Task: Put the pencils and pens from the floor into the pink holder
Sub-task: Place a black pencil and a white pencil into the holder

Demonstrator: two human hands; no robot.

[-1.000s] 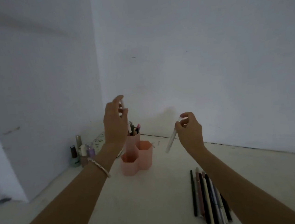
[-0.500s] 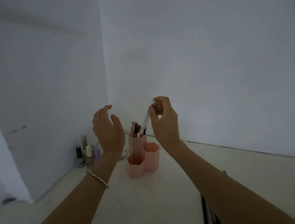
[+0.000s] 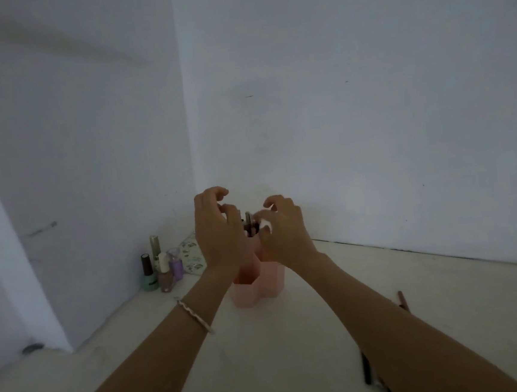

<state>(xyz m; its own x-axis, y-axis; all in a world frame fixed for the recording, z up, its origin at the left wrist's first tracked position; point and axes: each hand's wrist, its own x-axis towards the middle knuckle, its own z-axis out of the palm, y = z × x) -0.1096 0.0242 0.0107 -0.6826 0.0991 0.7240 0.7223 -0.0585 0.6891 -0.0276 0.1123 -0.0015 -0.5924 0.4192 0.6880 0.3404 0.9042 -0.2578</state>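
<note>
Left hand (image 3: 220, 239) up over pink holder (image 3: 259, 286), back to camera; fingers loosely curled and apart, nothing seen in them; covers the holder's upper left side. Right hand (image 3: 285, 234) just beside it, fingers (image 3: 263, 215) curled at the tops of the standing pens (image 3: 248, 220); cannot tell whether pinching one or only touching; blurred there. Holder upright on floor (image 3: 280, 350) near the wall corner, between both wrists; only low front cells clear, taller rear cell mostly hidden; shows just a few dark tips between the hands. Loose pens on floor (image 3: 367, 374) at lower right, largely under right forearm; count unreadable; one reddish pencil (image 3: 403, 300) peeking past the forearm's far edge. Nail polish bottles (image 3: 163, 266) by left wall, patterned card (image 3: 190, 251) behind them, part-hidden by left hand. Bracelet (image 3: 195, 315) on left wrist.
</note>
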